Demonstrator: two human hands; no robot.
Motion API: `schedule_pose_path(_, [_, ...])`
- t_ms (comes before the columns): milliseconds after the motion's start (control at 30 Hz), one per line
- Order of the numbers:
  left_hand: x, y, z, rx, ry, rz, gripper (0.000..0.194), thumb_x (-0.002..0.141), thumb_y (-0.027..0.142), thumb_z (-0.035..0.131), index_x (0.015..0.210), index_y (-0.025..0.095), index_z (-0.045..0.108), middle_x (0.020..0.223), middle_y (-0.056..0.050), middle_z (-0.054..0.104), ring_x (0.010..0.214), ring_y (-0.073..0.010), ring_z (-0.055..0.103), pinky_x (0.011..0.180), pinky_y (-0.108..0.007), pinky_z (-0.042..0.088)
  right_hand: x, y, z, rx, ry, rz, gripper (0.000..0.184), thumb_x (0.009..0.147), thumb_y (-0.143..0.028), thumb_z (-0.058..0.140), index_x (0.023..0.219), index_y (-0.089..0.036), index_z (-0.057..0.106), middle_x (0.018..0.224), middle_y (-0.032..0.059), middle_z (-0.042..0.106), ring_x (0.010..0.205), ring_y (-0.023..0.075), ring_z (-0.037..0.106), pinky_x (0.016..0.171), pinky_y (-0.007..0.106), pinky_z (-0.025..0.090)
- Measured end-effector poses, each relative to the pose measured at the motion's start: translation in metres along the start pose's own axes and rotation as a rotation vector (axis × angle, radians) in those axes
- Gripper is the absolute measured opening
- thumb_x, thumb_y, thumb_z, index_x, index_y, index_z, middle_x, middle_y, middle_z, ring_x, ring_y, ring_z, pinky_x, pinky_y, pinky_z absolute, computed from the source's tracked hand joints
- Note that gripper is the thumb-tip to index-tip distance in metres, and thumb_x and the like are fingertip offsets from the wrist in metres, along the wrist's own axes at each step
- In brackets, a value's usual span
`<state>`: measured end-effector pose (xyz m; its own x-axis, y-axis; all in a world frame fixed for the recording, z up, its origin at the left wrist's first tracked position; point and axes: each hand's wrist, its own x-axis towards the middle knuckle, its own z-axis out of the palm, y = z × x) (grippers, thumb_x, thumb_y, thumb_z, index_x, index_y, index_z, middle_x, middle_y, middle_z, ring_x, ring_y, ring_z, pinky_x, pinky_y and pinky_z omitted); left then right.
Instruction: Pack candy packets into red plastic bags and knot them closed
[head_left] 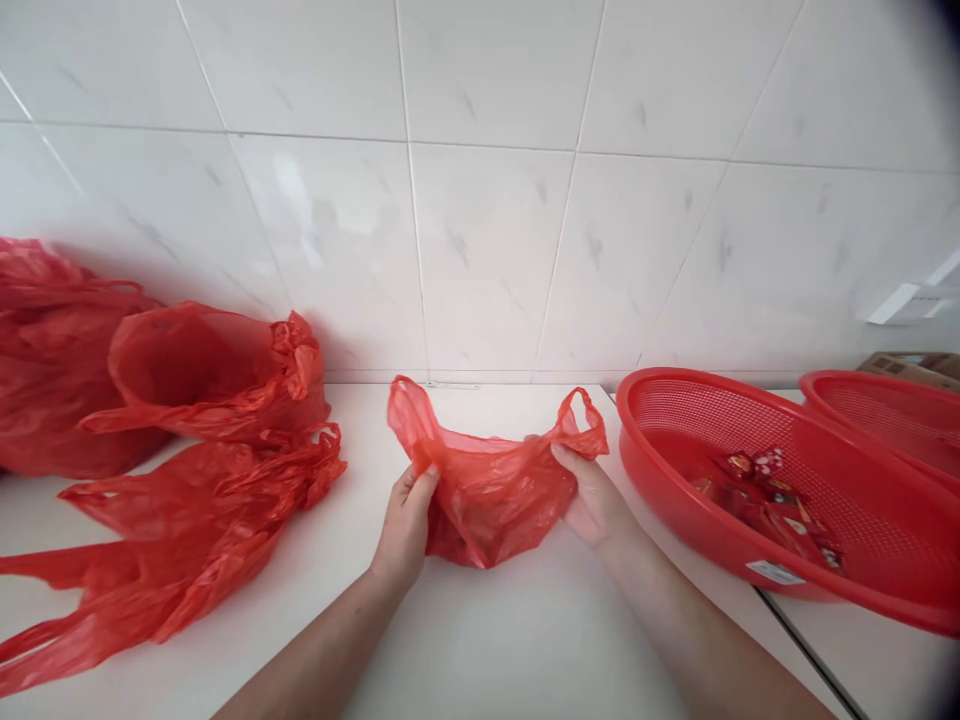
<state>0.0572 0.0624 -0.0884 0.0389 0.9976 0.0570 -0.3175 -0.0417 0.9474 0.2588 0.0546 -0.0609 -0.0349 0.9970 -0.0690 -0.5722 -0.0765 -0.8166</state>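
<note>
Over the middle of the white table (487,650), we hold a thin red plastic bag (499,490) between our two hands. Our left hand (405,525) pinches its near left edge, thumb on top and fingers curled behind the film. Our right hand (592,505) grips the opposite side just below a looped handle (583,418), its thumb pressed to the plastic and most of its fingers hidden behind. One handle rises above our left thumb, and the rim sags between the two grips. We cannot tell whether the bottom of the bag touches the tabletop.

To our left, well apart from the held bag, a crumpled pile of red bags (202,530) lies flat, handles trailing toward the table's left side. Just behind it sits a wide-mouthed red bag (195,360), touching a bulkier red bundle (60,390) at the picture's edge.

On our right we have a red mesh basket (900,530) with small wrapped packets (787,515) in its bottom and a white label (775,572) on its outside. Beyond it stands a second red basket (885,400), near the tiled wall (487,240).
</note>
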Motion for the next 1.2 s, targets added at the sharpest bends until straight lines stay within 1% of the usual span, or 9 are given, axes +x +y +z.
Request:
schedule_pose_path(167, [-0.003, 0.003, 0.001, -0.040, -0.157, -0.093, 0.034, 0.073, 0.035, 0.068, 0.098, 0.014, 0.059, 0.083, -0.005, 0.064, 0.075, -0.0176, 0.060, 0.069, -0.027, 0.049, 0.002, 0.003, -0.003, -0.012, 0.012, 0.055, 0.013, 0.069, -0.031, 0.068, 0.076, -0.020, 0.067, 0.083, 0.0030, 0.069, 0.088, 0.0224, 0.063, 0.083, 0.035, 0.047])
schedule_pose_path(333, [0.002, 0.000, 0.002, -0.268, -0.041, -0.183, 0.023, 0.075, 0.034, 0.066, 0.087, 0.016, 0.059, 0.076, -0.003, 0.065, 0.074, -0.0183, 0.063, 0.070, -0.030, 0.051, -0.002, -0.002, -0.001, 0.112, -0.050, 0.113, 0.019, 0.069, -0.024, 0.061, 0.087, -0.021, 0.067, 0.101, 0.0022, 0.067, 0.101, 0.0199, 0.058, 0.090, 0.033, 0.044])
schedule_pose_path(400, [0.003, 0.002, 0.000, -0.329, -0.062, -0.217, 0.024, 0.076, 0.033, 0.066, 0.093, 0.017, 0.060, 0.085, -0.005, 0.067, 0.080, -0.0202, 0.064, 0.074, -0.032, 0.051, -0.003, -0.003, 0.002, 0.172, -0.098, 0.121, 0.004, 0.069, -0.024, 0.061, 0.068, -0.020, 0.063, 0.085, 0.0012, 0.066, 0.091, 0.0188, 0.060, 0.083, 0.032, 0.046])
schedule_pose_path(567, [0.003, 0.010, -0.005, -0.412, -0.266, -0.363, 0.037, 0.081, 0.032, 0.059, 0.112, 0.012, 0.061, 0.107, -0.013, 0.065, 0.097, -0.0254, 0.061, 0.087, -0.036, 0.048, -0.007, 0.001, 0.012, 0.097, -0.180, 0.161, 0.031, 0.075, -0.028, 0.057, 0.049, -0.018, 0.044, 0.051, -0.0021, 0.045, 0.054, 0.0114, 0.047, 0.053, 0.025, 0.038])
schedule_pose_path(733, [0.002, 0.009, -0.010, -0.456, -0.270, -0.389, 0.017, 0.076, 0.023, 0.062, 0.085, 0.010, 0.066, 0.091, -0.012, 0.068, 0.087, -0.0240, 0.064, 0.082, -0.036, 0.049, -0.012, 0.003, 0.019, -0.048, -0.155, 0.114, 0.006, 0.079, -0.025, 0.060, 0.080, -0.020, 0.061, 0.047, -0.0061, 0.042, 0.045, 0.0072, 0.035, 0.047, 0.022, 0.030])
schedule_pose_path(800, [0.001, 0.010, -0.011, -0.477, -0.325, -0.379, 0.016, 0.076, 0.028, 0.063, 0.074, 0.012, 0.063, 0.084, -0.010, 0.067, 0.085, -0.0230, 0.064, 0.081, -0.036, 0.048, -0.013, 0.004, 0.019, -0.075, -0.162, 0.130, 0.012, 0.080, -0.025, 0.059, 0.091, -0.021, 0.062, 0.045, -0.0063, 0.044, 0.043, 0.0073, 0.035, 0.047, 0.022, 0.030])
schedule_pose_path(933, [-0.001, 0.012, -0.008, -0.492, -0.449, -0.329, 0.024, 0.072, 0.032, 0.070, 0.065, 0.014, 0.055, 0.067, -0.003, 0.060, 0.076, -0.0178, 0.063, 0.083, -0.032, 0.047, -0.015, 0.007, 0.018, -0.063, -0.191, 0.133, 0.009, 0.077, -0.017, 0.060, 0.084, -0.021, 0.060, 0.041, -0.0064, 0.043, 0.048, 0.0094, 0.044, 0.054, 0.023, 0.037])
schedule_pose_path(1067, [-0.001, 0.011, -0.005, -0.459, -0.318, -0.373, 0.016, 0.074, 0.029, 0.069, 0.073, 0.017, 0.058, 0.059, 0.000, 0.055, 0.072, -0.0168, 0.063, 0.074, -0.029, 0.048, -0.016, 0.005, 0.018, -0.060, -0.183, 0.117, 0.019, 0.073, -0.012, 0.060, 0.088, -0.024, 0.057, 0.051, -0.0048, 0.051, 0.058, 0.0133, 0.053, 0.060, 0.027, 0.041])
schedule_pose_path(1200, [0.001, 0.010, -0.002, -0.441, -0.181, -0.355, 0.023, 0.079, 0.038, 0.062, 0.087, 0.016, 0.063, 0.081, -0.007, 0.064, 0.073, -0.0163, 0.061, 0.066, -0.028, 0.048, -0.017, 0.001, 0.019, -0.149, -0.197, 0.106, 0.023, 0.073, -0.012, 0.057, 0.093, -0.023, 0.056, 0.062, -0.0014, 0.058, 0.059, 0.0136, 0.053, 0.059, 0.028, 0.042])
